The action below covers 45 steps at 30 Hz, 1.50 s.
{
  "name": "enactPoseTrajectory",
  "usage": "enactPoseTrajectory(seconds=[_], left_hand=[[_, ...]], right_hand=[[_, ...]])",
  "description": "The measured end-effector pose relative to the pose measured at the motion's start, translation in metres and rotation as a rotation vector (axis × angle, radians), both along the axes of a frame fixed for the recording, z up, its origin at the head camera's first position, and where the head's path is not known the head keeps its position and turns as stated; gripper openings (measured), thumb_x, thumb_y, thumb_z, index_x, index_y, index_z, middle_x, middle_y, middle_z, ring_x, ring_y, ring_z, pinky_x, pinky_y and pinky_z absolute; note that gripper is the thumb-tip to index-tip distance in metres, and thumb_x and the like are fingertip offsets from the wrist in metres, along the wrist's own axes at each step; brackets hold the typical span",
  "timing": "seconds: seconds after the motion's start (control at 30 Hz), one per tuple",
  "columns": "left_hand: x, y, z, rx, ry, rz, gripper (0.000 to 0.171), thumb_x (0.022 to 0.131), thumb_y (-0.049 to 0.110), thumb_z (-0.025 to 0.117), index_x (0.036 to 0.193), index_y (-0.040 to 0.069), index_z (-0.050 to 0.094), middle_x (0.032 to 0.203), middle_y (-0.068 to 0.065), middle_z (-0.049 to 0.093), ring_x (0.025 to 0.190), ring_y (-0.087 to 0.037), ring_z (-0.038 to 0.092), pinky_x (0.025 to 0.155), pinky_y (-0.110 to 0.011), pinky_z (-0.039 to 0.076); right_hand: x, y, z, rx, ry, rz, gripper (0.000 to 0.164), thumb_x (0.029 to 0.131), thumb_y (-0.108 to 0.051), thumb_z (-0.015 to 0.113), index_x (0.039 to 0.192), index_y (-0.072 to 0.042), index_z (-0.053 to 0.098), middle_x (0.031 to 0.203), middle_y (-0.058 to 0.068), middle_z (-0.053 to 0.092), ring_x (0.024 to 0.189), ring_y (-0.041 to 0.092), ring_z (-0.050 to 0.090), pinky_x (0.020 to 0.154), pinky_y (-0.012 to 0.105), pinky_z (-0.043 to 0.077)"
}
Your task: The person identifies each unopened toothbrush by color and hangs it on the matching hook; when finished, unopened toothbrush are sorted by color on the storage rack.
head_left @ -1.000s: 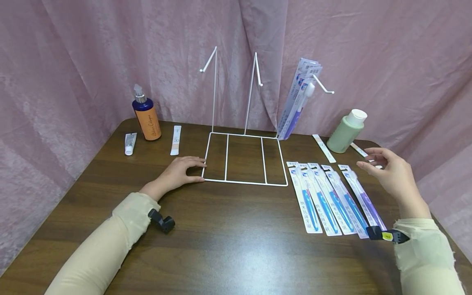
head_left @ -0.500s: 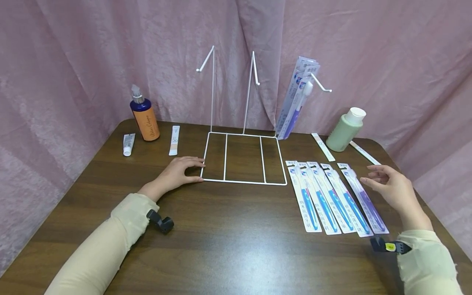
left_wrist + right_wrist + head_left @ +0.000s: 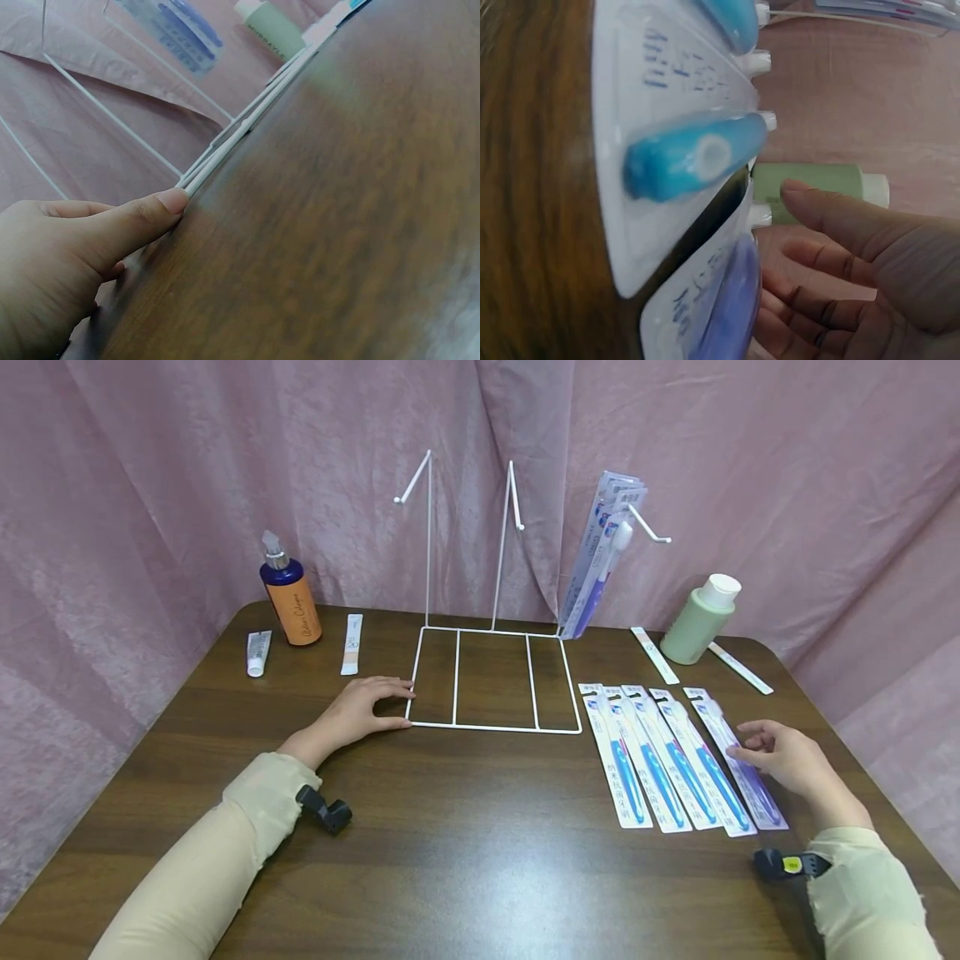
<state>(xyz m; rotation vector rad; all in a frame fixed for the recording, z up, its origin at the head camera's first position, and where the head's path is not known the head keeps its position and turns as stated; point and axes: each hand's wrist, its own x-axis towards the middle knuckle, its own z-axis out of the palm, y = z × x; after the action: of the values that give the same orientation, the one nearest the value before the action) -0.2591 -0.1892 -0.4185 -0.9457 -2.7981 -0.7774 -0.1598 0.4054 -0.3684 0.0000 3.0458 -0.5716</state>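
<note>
My left hand (image 3: pixel 352 714) rests at the left side of a white wire display rack (image 3: pixel 495 727). Its thumb touches the front corner and its fingertips lie on the side bar, spread apart. Three upright hooks rise from the rack. Packaged toothbrushes (image 3: pixel 600 560) hang on the right one. My right hand (image 3: pixel 795 764) hovers beside the rightmost packaged toothbrush (image 3: pixel 738 760), which has a purple handle, with loosely bent fingers and nothing held. To its left lie several packaged blue toothbrushes (image 3: pixel 648 760) in a row. The right wrist view shows a gap between thumb and fingers.
A green bottle (image 3: pixel 697 622) with a white cap stands at the back right between two thin white strips. At the back left are an orange-and-blue pump bottle (image 3: pixel 294 602), a small white tube (image 3: pixel 257 653) and a flat sachet (image 3: pixel 352 645). A pink curtain hangs behind.
My right hand has come down and nearer from beside the white strip at the back right, to the purple toothbrush. The left hand stays at the rack.
</note>
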Motion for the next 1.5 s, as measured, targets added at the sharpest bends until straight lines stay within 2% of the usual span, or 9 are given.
enactPoseTrajectory(seconds=[0.27, 0.47, 0.67, 0.77, 0.9, 1.13, 1.4, 1.5], left_hand=[[-0.001, 0.001, -0.001, -0.004, 0.007, 0.002, 0.047, 0.08, 0.034, 0.077, 0.122, 0.014, 0.067, 0.138, -0.007, 0.058, 0.132, -0.032, 0.049, 0.111, -0.057, 0.032], [-0.001, 0.0, -0.001, 0.002, 0.005, 0.004, 0.048, 0.08, 0.034, 0.077, 0.122, 0.014, 0.067, 0.138, -0.006, 0.058, 0.132, -0.031, 0.049, 0.111, -0.055, 0.033], [-0.001, 0.001, 0.0, -0.002, 0.008, -0.002, 0.048, 0.08, 0.035, 0.077, 0.122, 0.014, 0.067, 0.138, -0.006, 0.058, 0.132, -0.031, 0.049, 0.111, -0.054, 0.034], [-0.001, 0.002, 0.001, -0.002, 0.011, -0.009, 0.048, 0.08, 0.034, 0.077, 0.121, 0.013, 0.067, 0.137, -0.007, 0.059, 0.131, -0.032, 0.049, 0.11, -0.054, 0.035], [-0.001, 0.003, 0.001, -0.01, 0.001, -0.005, 0.048, 0.08, 0.034, 0.077, 0.122, 0.013, 0.067, 0.138, -0.007, 0.058, 0.132, -0.032, 0.049, 0.111, -0.055, 0.033], [0.001, 0.003, 0.003, -0.019, -0.022, 0.012, 0.048, 0.081, 0.034, 0.076, 0.123, 0.014, 0.066, 0.139, -0.007, 0.057, 0.134, -0.032, 0.047, 0.112, -0.058, 0.029], [0.002, 0.001, 0.002, -0.006, -0.012, 0.006, 0.048, 0.081, 0.034, 0.077, 0.123, 0.013, 0.066, 0.139, -0.007, 0.057, 0.133, -0.032, 0.048, 0.112, -0.057, 0.03], [0.002, 0.001, 0.002, -0.006, -0.012, 0.008, 0.048, 0.081, 0.034, 0.077, 0.123, 0.014, 0.066, 0.139, -0.007, 0.057, 0.133, -0.032, 0.048, 0.112, -0.057, 0.03]], right_hand=[[-0.001, 0.005, -0.004, 0.079, -0.042, 0.007, 0.057, 0.085, -0.033, 0.07, 0.118, 0.011, 0.055, 0.094, 0.025, 0.066, 0.084, 0.034, 0.062, 0.07, 0.045, 0.045], [-0.002, 0.004, -0.007, 0.077, -0.058, -0.005, 0.058, 0.085, -0.029, 0.071, 0.118, 0.015, 0.053, 0.09, 0.025, 0.066, 0.077, 0.028, 0.061, 0.066, 0.04, 0.045], [-0.002, 0.003, -0.007, 0.049, -0.1, -0.029, 0.065, 0.086, -0.031, 0.07, 0.122, 0.018, 0.048, 0.092, 0.028, 0.065, 0.079, 0.03, 0.061, 0.069, 0.044, 0.046], [0.0, 0.004, -0.008, 0.023, -0.097, -0.037, 0.066, 0.087, -0.031, 0.07, 0.125, 0.017, 0.046, 0.092, 0.026, 0.066, 0.077, 0.026, 0.06, 0.066, 0.038, 0.045], [0.003, 0.007, -0.01, 0.008, -0.081, -0.042, 0.064, 0.089, -0.03, 0.067, 0.127, 0.016, 0.045, 0.09, 0.023, 0.067, 0.075, 0.019, 0.058, 0.064, 0.029, 0.04], [0.008, 0.008, -0.004, 0.005, -0.038, -0.074, 0.06, 0.09, -0.033, 0.066, 0.122, 0.015, 0.052, 0.087, 0.016, 0.065, 0.075, 0.018, 0.052, 0.064, 0.028, 0.038], [0.007, 0.002, 0.016, -0.019, 0.093, -0.085, 0.054, 0.09, -0.031, 0.067, 0.12, 0.013, 0.055, 0.082, 0.011, 0.065, 0.063, 0.002, 0.045, 0.055, 0.022, 0.036], [0.004, -0.003, 0.025, -0.034, 0.139, -0.074, 0.052, 0.09, -0.028, 0.068, 0.119, 0.013, 0.055, 0.083, 0.014, 0.067, 0.06, -0.004, 0.045, 0.052, 0.02, 0.038]])
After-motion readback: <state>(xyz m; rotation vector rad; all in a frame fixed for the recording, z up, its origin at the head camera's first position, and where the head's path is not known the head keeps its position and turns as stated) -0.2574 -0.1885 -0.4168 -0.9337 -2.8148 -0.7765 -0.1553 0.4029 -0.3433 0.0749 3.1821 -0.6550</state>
